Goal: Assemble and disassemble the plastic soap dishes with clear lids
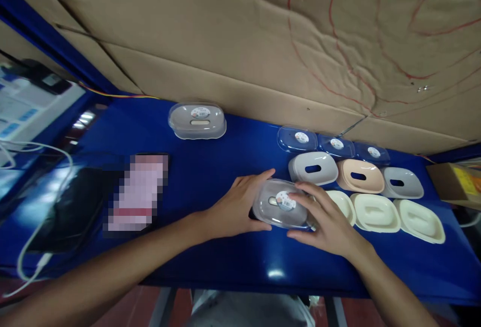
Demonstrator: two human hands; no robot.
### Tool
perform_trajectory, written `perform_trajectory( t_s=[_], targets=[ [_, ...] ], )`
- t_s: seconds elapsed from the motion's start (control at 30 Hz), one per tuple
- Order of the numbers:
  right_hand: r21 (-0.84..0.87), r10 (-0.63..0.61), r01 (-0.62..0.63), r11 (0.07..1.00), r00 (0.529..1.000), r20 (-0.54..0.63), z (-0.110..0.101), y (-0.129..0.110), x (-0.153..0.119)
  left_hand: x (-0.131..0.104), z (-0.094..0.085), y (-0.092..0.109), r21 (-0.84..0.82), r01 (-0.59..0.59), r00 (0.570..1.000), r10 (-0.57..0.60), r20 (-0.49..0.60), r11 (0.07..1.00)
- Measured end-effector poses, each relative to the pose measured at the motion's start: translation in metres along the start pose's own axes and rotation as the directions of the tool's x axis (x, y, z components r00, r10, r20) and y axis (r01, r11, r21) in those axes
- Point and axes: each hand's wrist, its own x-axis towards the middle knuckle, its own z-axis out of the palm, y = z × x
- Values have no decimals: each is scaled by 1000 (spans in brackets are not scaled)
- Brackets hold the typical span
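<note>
Between my two hands is a grey oval box with a clear lid [280,212] and a round white sticker on top. My left hand [240,204] grips its left end, thumb at the near side and fingers at the far side. My right hand [325,219] holds the right end, with fingertips on the lid near the sticker. Just to the right, a grey slotted tray [326,168], a peach one [370,184] and a bluish-grey one [411,189] form a row. Cream bases [377,214] lie nearer; one is partly behind my right hand.
Three clear lids [296,139] line the cardboard wall [233,66]. A lidded box [197,129] stands at the back left of the blue table [221,262]. A blurred phone [141,192], a black pouch [71,207] and a white cable lie left. A cardboard box [453,182] is far right.
</note>
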Motion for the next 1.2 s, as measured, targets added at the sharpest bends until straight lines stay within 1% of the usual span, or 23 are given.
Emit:
perform_trajectory(
  t_s=[0.07,0.17,0.4,0.57,0.77,0.93,1.0,1.07,1.13,1.2],
  targets=[
    [-1,-20,20,1000,1000,1,6,-1,0,-1,0,-1,-11,-4,1000,4,-1,1000],
    [8,-18,18,1000,1000,16,9,-1,1,-2,1,-2,-16,-11,1000,11,6,1000],
    [-15,-40,41,999,999,19,8,-3,4,-2,-1,1,-11,-24,999,24,26,1000],
    [-26,-48,50,998,998,50,7,-4,5,-2,-1,0,-3,-52,998,52,33,999],
    [0,-1,1,1000,995,97,8,-6,4,0,-3,3,-1,-53,997,53,52,999],
    [96,116,-132,987,981,157,13,-14,5,0,-6,1,28,-61,996,59,72,998],
    [109,131,-150,983,978,163,15,-15,5,0,-7,-2,72,-87,995,83,59,994],
    [103,118,-134,986,983,143,17,-13,5,0,-9,-4,147,-159,987,155,40,976],
    [67,76,-85,994,988,136,18,-10,4,0,-10,-3,237,-248,969,244,44,939],
    [-6,21,-20,1000,986,163,16,-6,3,1,-12,0,312,-295,955,289,65,903]
  ],
)
